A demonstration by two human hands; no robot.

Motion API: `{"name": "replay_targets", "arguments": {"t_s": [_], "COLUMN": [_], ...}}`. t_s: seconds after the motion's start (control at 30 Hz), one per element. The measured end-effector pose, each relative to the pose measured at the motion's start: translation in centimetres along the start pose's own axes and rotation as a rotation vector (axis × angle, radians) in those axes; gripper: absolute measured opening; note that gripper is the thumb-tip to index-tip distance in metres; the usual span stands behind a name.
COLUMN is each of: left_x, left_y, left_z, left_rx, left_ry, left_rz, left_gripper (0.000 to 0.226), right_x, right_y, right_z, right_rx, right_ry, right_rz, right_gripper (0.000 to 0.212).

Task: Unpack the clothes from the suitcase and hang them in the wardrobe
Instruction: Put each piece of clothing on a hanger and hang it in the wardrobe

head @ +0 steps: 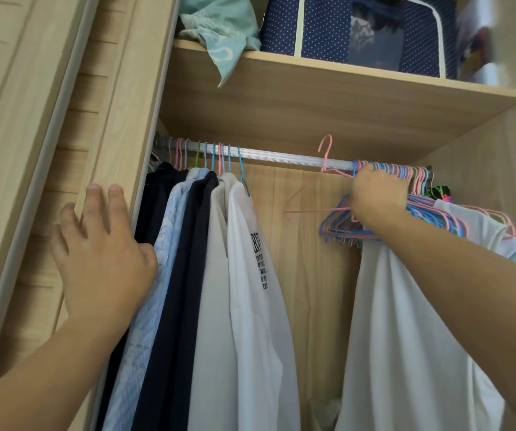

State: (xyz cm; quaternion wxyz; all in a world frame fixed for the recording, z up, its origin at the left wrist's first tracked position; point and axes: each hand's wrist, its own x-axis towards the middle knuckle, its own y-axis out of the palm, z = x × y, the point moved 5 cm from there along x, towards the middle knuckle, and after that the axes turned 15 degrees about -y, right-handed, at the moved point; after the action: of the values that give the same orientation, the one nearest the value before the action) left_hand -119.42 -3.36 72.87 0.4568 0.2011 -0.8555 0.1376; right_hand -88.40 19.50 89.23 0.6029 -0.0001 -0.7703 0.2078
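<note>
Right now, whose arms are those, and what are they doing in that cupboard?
They belong to a person wearing a camera on their head, so you see what they see. It is a wardrobe. The left hand lies flat, fingers spread, against the wardrobe's wooden edge. The right hand grips among a bunch of empty pink and blue hangers by the silver rail. One pink hanger sits lifted above the rail. Shirts already hang on the left. A spotted storage bag sits on the shelf above.

Soft even daylight, blurred right edge
</note>
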Motion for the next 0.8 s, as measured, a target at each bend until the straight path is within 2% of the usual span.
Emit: {"name": "replay_targets", "arguments": {"t_s": [0.13, 0.23, 0.3, 0.37, 0.4, 0.47, 0.57, 0.67, 0.73, 0.8], "left_x": [0.1, -0.7, -3.0, -7.9, -11.4, -20.3, -34.8, -48.0, -56.4, -64.4], "left_y": [-0.5, -0.9, -1.9, -3.5, -4.3, -5.7, -7.6, -9.1, -10.4, -13.7], "left_z": [-0.4, -0.4, -1.2, -3.0, -4.3, -6.8, -9.1, -9.1, -9.1, -9.5], "left_rx": [-0.04, -0.072, -0.175, -0.36, -0.472, -0.668, -0.799, -0.626, -0.482, -0.384], "left_ry": [0.004, 0.075, 0.101, 0.145, 0.199, 0.307, 0.27, 0.194, 0.314, 0.444], "left_rz": [0.019, 0.017, 0.034, 0.105, 0.184, 0.475, 0.954, 1.202, 1.354, 1.629], "left_gripper": [0.082, 0.078, 0.079, 0.074, 0.069, 0.058, 0.05, 0.058, 0.056, 0.052], "right_x": [-4.2, -9.6, -14.4, -21.1, -24.9, -33.7, -48.2, -63.2, -72.4, -81.1], "right_y": [-2.0, -2.9, -2.5, -2.1, -2.3, -3.7, -6.8, -12.3, -17.5, -24.1], "right_z": [1.2, 0.6, -1.2, -3.4, -4.4, -6.2, -10.0, -15.0, -19.0, -23.4], "right_rx": [0.099, 0.186, 0.256, 0.313, 0.344, 0.4, 0.519, 0.677, 0.75, 0.745], "right_ry": [-0.008, -0.024, 0.013, 0.074, 0.093, 0.116, 0.238, 0.5, 0.724, 0.944], "right_rz": [-0.043, -0.087, -0.086, -0.045, -0.033, 0.021, 0.207, 0.431, 0.515, 0.572], "right_gripper": [0.025, 0.021, 0.018, 0.028, 0.029, 0.026, 0.026, 0.024, 0.022, 0.024]}}
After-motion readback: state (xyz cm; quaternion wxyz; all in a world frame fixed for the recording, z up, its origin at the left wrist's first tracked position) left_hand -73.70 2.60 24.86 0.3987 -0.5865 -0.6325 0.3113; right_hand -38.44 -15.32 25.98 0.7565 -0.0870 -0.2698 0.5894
